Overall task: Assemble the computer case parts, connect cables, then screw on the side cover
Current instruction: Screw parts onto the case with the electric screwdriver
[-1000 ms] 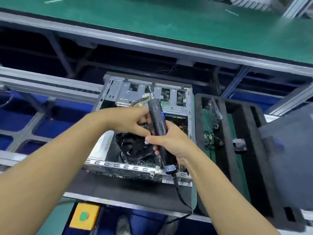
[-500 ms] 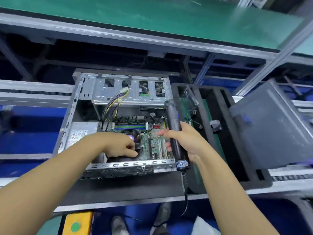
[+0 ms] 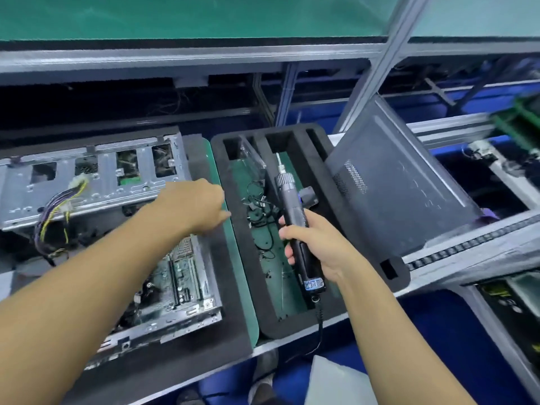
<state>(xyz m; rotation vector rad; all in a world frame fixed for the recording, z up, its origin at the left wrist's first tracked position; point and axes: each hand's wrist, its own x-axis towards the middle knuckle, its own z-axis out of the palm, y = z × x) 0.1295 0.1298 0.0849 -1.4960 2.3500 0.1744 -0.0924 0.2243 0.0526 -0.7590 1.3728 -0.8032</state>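
Right hand [image 3: 318,247]: fingers wrapped tight round the long black electric screwdriver [image 3: 289,200], holding it over the black foam tray [image 3: 289,324] with the metal tip pointing away.
Left hand [image 3: 194,204]: seen from the back, fingers curled under, at the tray's left edge; cannot tell if it holds anything.
Open grey metal computer case [image 3: 96,182]: lies on the left, just beside the tray, with a green circuit board [image 3: 182,270] and purple and yellow wires [image 3: 54,211] inside.
Dark grey flat side cover [image 3: 409,185]: leans tilted on the tray's right side.
Tray inside: small black cables [image 3: 260,209] lie on its green floor.
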